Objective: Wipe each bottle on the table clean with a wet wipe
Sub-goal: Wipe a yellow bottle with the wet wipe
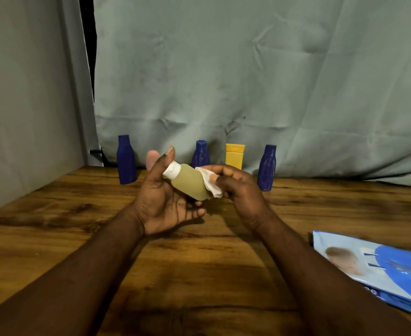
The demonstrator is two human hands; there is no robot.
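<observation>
Wipes pack: the flat blue plastic pack of wet wipes [379,270] is lying at the near right of the brown wooden table [199,275], well apart from both hands
Left hand: the left hand [162,202] is cradling the olive-green soft plastic bottle with a white cap [190,181] above the middle of the table, its fingers curling under the body and its thumb standing up beside the cap, so it is clamping on the bottle
Right hand: the right hand [238,187] is pinching the crumpled white wet wipe [210,181], closing on it and pressing it against the bottle's base end
Bottle's lie: it is being held clear of the table with its long axis running slantwise, the cap pointing far-left and a little up, the base pointing near-right and down
Deciding relation: the wipe is sitting at the right end, and the bare green body is stretching leftward from it toward the cap; the right hand is nearer the base, the left hand nearer the cap
Likely stroke: the wipe is probably needing to travel along that axis, base to cap
Far row: the left dark blue plastic bottle [126,161], the middle dark blue plastic bottle [201,155], the yellow flat-topped plastic bottle [234,156] and the right dark blue plastic bottle [267,168] are standing upright along the far edge, apart from one another
Backdrop: the grey creased cloth [272,69] is hanging just behind them
</observation>
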